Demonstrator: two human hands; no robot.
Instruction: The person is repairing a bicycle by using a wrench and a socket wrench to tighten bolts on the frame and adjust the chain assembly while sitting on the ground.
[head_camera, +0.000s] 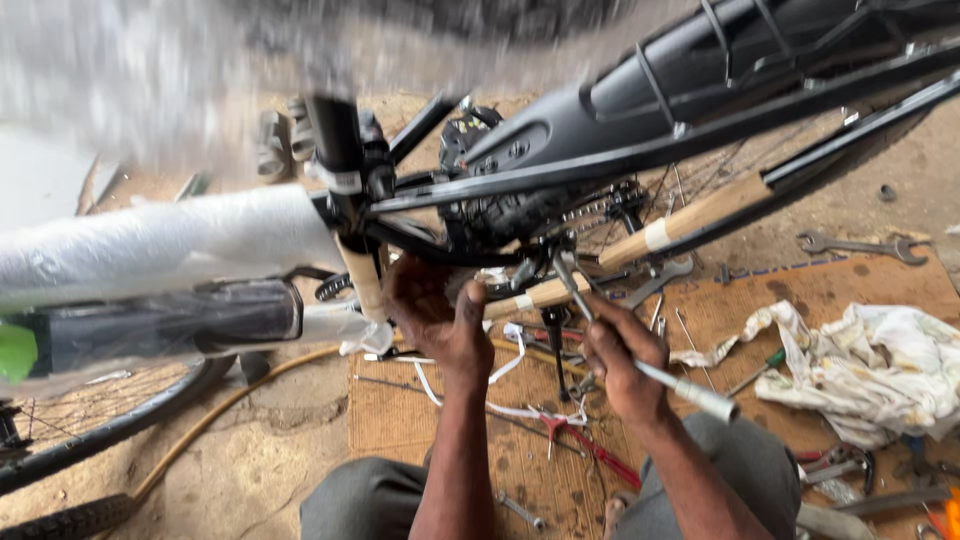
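crowding frame (620, 150), rag (880, 365), spanner (860, 245)

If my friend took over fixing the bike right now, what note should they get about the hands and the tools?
Left hand: reaching up under the black bicycle frame, at the paper-wrapped tube near the crank; whether it grips anything cannot be seen.
Right hand: closed on a long silver metal wrench, its head up at the frame's lower joint.
Nearby on the brown cardboard sheet: red-handled pliers, a white crumpled rag, a silver open-ended spanner.
Done: bike is propped, wrappings still on.
Left: the wrench work looks unfinished.
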